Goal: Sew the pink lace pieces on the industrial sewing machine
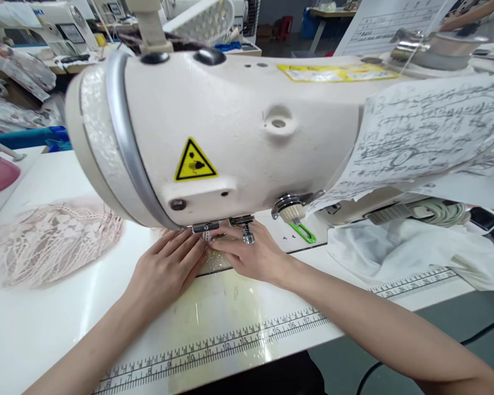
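A white sewing machine [239, 137] fills the upper middle, its head hiding the needle area from above. My left hand [168, 269] lies flat on the bed, fingers stretched forward, at a narrow strip of pale lace [207, 236]. On the other side of the strip, my right hand [253, 252] reaches under the head with fingers extended and thumb low; its farther fingertips are partly hidden. Both hands touch or nearly touch the lace. More pink-white lace fabric [53, 241] lies bunched on the table to the left.
A printed ruler [206, 351] runs along the table's front edge. Right of the needle area are a green tool [302, 232], white cloth [411, 252] and a coiled cord [438, 212]. Handwritten paper [432, 131] hangs on the machine. Another person's arm [473, 15] shows at the upper right.
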Tool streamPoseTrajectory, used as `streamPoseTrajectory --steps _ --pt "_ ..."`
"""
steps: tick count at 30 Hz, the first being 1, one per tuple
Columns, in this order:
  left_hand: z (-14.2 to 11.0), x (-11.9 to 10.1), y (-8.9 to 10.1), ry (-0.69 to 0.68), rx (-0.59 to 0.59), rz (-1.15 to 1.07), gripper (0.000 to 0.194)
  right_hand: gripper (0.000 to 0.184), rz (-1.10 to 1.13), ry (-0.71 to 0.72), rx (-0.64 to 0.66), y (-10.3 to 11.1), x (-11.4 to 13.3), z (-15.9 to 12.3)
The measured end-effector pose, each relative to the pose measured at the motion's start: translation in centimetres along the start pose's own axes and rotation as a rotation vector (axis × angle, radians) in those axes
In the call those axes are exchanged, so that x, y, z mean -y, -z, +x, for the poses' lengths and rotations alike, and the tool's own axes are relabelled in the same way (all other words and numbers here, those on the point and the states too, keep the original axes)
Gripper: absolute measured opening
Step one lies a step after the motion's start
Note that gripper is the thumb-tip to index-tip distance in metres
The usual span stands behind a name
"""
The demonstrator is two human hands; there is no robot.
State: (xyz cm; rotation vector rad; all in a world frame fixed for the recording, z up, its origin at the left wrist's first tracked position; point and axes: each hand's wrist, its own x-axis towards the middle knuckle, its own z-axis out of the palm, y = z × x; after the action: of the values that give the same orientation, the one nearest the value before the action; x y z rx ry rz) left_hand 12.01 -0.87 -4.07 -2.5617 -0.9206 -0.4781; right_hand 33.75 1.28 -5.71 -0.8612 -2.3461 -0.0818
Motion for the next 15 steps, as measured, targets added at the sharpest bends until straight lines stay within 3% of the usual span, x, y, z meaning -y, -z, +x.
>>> streamPoseTrajectory --steps 6,15 --pt "-0.09 0.17 -0.16 0.040 0.024 0.015 0.027 0.030 -0.048 -0.037 0.093 0.02 0.49 0.15" --pt "-0.21 0.08 -0.34 0.097 0.058 -0.047 0.033 0.032 -0.084 -0.072 0.114 0.06 0.69 0.39"
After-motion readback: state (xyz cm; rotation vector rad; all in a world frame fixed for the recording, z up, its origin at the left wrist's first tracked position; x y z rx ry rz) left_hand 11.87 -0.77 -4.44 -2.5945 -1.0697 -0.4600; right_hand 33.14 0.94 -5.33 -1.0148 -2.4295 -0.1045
